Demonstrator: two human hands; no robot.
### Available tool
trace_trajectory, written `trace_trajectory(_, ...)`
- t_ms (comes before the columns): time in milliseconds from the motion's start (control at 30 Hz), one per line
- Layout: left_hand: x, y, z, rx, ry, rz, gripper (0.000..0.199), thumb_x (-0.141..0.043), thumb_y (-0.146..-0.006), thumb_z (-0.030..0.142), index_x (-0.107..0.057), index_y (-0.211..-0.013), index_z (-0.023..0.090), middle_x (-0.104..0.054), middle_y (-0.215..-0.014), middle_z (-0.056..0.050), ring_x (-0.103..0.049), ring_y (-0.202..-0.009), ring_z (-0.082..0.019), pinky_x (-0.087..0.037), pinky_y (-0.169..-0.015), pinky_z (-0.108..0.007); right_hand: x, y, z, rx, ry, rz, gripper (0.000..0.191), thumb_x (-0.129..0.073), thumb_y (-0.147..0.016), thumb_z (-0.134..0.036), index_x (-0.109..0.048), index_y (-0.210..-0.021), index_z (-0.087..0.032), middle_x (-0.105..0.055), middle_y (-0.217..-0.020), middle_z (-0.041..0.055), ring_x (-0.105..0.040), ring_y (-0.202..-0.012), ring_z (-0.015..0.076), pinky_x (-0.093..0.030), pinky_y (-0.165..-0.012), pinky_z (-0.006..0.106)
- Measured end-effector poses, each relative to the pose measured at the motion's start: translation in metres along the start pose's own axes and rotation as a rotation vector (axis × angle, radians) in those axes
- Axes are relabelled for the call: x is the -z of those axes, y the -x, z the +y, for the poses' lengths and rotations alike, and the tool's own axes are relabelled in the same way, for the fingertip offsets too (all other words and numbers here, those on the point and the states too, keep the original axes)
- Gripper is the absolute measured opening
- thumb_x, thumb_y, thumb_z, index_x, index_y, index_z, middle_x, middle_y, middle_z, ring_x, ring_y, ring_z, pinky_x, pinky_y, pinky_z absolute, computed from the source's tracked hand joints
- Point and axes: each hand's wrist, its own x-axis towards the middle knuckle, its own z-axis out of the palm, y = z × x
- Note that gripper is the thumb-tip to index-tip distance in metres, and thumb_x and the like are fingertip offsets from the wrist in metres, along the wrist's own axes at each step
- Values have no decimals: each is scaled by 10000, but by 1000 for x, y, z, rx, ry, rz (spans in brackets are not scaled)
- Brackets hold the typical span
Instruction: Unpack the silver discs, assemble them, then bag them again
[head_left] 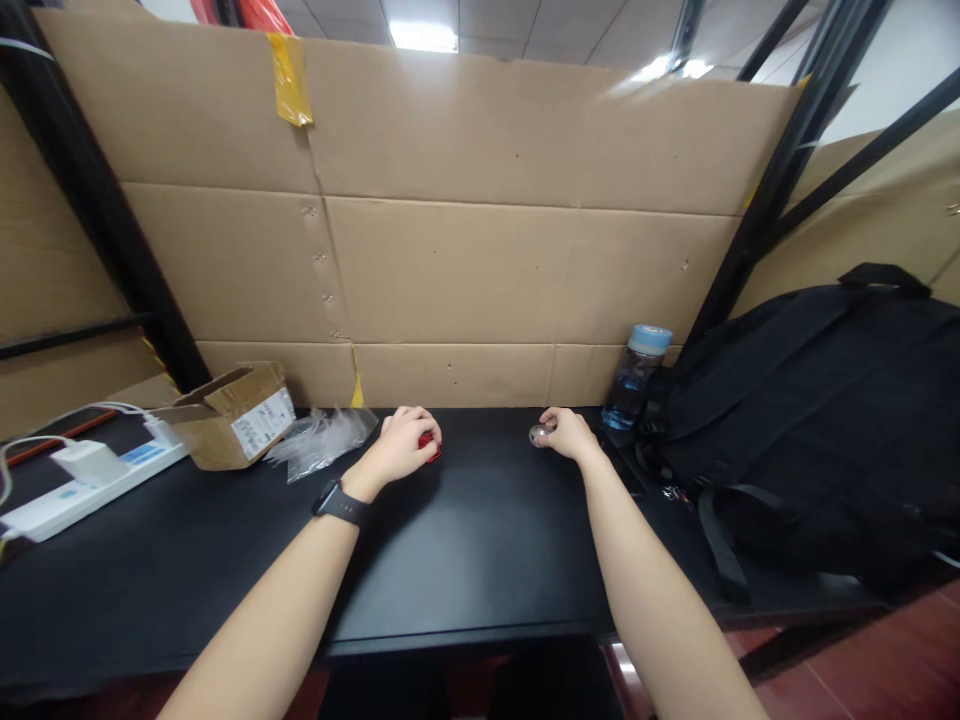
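Over the back half of the black table (480,540), my left hand (403,442) has its fingers curled around a small red thing (430,448). Most of that red thing is hidden by the fingers, so its kind does not show. To the right, my right hand (568,434) pinches a small, round, shiny, see-through thing (538,436) at its fingertips. It sits at or just above the tabletop; I cannot tell which. A dark watch (341,502) is on my left wrist. The two hands are well apart.
Left of my hands lie clear plastic bags (322,440), an open cardboard box (236,415) and a white power strip (105,490) with plugs. At right stand a blue-capped bottle (636,378) and a black backpack (810,400). A cardboard wall (480,270) closes off the back.
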Motion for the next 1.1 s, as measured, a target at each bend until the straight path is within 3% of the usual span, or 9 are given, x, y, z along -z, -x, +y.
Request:
trace_trajectory(233,-1,0,0,-3,-5,-3,116,-573,-847,271,-687,-829,261,-637,-1042,-38,-510,-1071,-266,-385,-913,-420,2,1,-3,-7,4,-13,317,-810,-606,-242,-741,-915,-262,-757,-914,6,-697,-840,181,-475,-723,245)
trace_trajectory(567,-1,0,2,-8,-9,-19,128,-563,-854,276,-688,-828,262,-641,-1040,-39,-510,-1068,-265,-392,-916,-419,4,5,-9,25,50,-57,108,-812,-603,-249,-755,-695,-257,-760,-813,9,-710,-806,208,-482,-681,256)
trace_trajectory(667,0,0,2,-11,-7,-16,127,-562,-852,273,-686,-828,259,-640,-1040,-43,-510,-1071,-265,-391,-922,-420,3,4,-9,50,45,-53,184,-815,-619,-261,-768,-796,-252,-766,-893,24,-711,-873,219,-501,-743,260)
trace_trajectory(833,0,0,2,-11,-1,-12,133,-559,-861,278,-687,-832,259,-639,-1039,-43,-511,-1072,-264,-390,-919,-418,-5,-1,-3,82,0,-59,432,-695,-808,-307,-671,-1231,-219,-721,-1183,95,-681,-1078,218,-492,-907,277)
trace_trajectory(1100,0,1,3,-7,-1,-10,125,-565,-859,279,-687,-837,261,-640,-1037,-42,-509,-1076,-268,-389,-933,-426,-12,-6,5,75,2,-105,291,-701,-812,-235,-722,-1102,-239,-763,-1079,46,-708,-1001,191,-506,-872,255)
